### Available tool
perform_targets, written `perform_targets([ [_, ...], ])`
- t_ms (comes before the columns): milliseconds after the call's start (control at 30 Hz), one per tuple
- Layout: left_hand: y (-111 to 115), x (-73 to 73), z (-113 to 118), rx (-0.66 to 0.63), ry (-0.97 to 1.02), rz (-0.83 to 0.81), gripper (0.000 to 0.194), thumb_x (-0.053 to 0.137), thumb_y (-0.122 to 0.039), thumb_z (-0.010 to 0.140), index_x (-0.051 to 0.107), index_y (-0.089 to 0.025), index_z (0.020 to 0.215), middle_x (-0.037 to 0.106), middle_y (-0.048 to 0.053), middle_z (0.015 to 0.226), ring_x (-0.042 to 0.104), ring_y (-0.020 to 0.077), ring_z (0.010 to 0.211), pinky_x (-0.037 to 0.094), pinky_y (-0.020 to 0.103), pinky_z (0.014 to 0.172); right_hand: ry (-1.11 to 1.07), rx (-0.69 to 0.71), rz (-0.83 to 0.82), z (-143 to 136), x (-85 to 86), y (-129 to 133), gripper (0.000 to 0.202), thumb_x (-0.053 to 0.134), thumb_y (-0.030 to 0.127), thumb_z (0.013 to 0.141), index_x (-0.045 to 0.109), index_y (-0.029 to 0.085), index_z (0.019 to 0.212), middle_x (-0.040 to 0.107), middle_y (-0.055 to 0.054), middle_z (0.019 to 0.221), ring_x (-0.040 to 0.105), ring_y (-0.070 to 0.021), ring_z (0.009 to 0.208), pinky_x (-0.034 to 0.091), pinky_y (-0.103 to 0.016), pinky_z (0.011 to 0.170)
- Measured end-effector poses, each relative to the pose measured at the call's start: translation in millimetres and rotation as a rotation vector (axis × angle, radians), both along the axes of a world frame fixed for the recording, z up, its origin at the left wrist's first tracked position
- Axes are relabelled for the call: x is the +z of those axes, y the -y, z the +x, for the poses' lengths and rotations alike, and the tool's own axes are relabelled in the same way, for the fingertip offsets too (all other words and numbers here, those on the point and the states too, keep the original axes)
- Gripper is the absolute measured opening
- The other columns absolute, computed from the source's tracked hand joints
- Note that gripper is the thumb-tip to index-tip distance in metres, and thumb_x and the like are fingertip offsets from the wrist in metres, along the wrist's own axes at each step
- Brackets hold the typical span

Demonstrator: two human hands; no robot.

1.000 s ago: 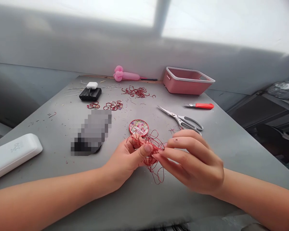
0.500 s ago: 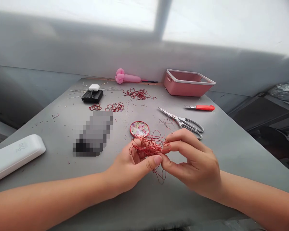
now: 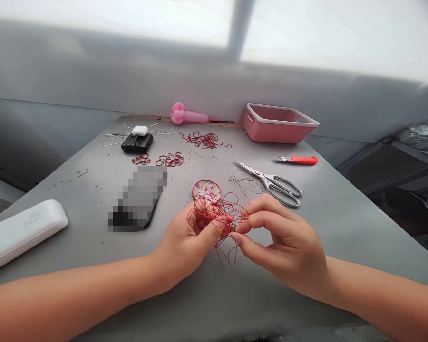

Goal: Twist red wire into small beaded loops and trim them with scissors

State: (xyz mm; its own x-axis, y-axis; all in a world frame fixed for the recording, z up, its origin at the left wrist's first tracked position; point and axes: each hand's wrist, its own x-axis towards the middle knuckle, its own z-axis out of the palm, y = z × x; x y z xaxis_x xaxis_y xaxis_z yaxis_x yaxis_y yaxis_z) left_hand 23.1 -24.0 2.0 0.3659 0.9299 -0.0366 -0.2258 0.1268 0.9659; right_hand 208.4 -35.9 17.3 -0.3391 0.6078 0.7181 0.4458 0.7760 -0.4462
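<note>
A loose tangle of thin red wire (image 3: 223,211) is held above the grey table (image 3: 214,294). My left hand (image 3: 190,242) is closed round its left part, thumb on top. At the tangle's right side, my right hand (image 3: 285,237) pinches strands between thumb and fingers. Some loops hang below the hands. Just behind the tangle lies a round, red-rimmed dish (image 3: 207,189) with a floral or beaded pattern, its front edge partly covered by wire. Grey-handled scissors (image 3: 271,183) lie behind my right hand, beside a few loose red strands (image 3: 245,180).
Curled red pieces (image 3: 205,139) lie further back, near a pink balloon shape (image 3: 189,116) and a pink basket (image 3: 280,124). A red-handled knife (image 3: 299,160) is at right. Leftward are a blurred phone (image 3: 139,199), a black block (image 3: 137,142) and a white case (image 3: 24,232).
My left hand and the red tangle have shifted slightly left. The right-hand fingers have moved a little left along the strands, and more loose wire shows beside the scissors.
</note>
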Motion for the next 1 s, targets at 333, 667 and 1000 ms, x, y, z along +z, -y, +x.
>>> perform_targets([
  [333, -7.9, 7.8, -0.2, -0.033, 0.201, -0.428, 0.041, 0.095, -0.041, 0.06, 0.07, -0.013, 0.079, 0.071, 0.0, 0.075, 0.069, 0.0128, 0.069, 0.057, 0.026, 0.072, 0.094, 0.001, 0.096, 9.2, -4.7, -14.0, 0.025, 0.06, 0.006, 0.09, 0.061, 0.017, 0.112, 0.071, -0.007, 0.099, 0.065, -0.0188, 0.095, 0.057, -0.039, 0.087],
  [667, -8.2, 7.8, -4.2, -0.09, 0.191, -0.461, 0.041, 0.095, -0.038, 0.06, 0.067, -0.013, 0.078, 0.073, 0.001, 0.075, 0.07, 0.0124, 0.067, 0.059, 0.026, 0.071, 0.221, -0.116, 0.188, 19.4, -2.2, -19.9, 0.019, 0.062, 0.006, 0.092, 0.067, 0.021, 0.102, 0.065, -0.004, 0.088, 0.058, -0.0145, 0.08, 0.053, -0.031, 0.071],
  [1000, -4.9, 0.4, -2.2, -0.13, 0.153, -0.382, 0.045, 0.097, -0.038, 0.058, 0.062, -0.014, 0.072, 0.07, -0.002, 0.067, 0.066, 0.0098, 0.063, 0.055, 0.021, 0.063, 0.232, 0.118, 0.214, 21.6, 3.5, -13.9, 0.027, 0.057, -0.004, 0.088, 0.066, 0.02, 0.097, 0.067, -0.004, 0.083, 0.064, -0.0149, 0.077, 0.059, -0.031, 0.069],
])
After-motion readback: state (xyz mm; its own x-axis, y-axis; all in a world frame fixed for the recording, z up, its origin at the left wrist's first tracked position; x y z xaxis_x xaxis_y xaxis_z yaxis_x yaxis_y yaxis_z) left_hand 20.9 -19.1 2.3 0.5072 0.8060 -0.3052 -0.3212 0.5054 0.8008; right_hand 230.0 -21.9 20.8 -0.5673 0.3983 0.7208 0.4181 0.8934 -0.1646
